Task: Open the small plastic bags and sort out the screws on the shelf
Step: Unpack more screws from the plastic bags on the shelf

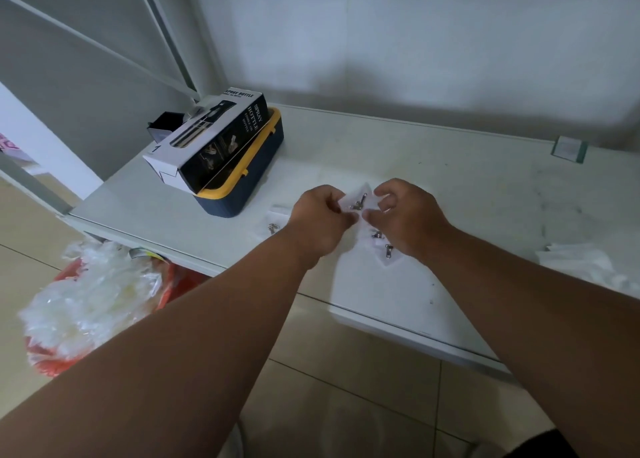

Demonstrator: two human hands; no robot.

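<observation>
Both hands pinch one small clear plastic bag just above the white shelf. My left hand grips its left edge, my right hand its right edge. Metal screws show through the bag between my fingers. Another small bag with screws lies on the shelf under my right hand. A third bag with a screw lies left of my left hand.
A black-and-white spray bottle box rests on a navy bin with a yellow rim at the shelf's left. Crumpled clear plastic lies at the right. A red bin full of plastic waste stands on the floor below.
</observation>
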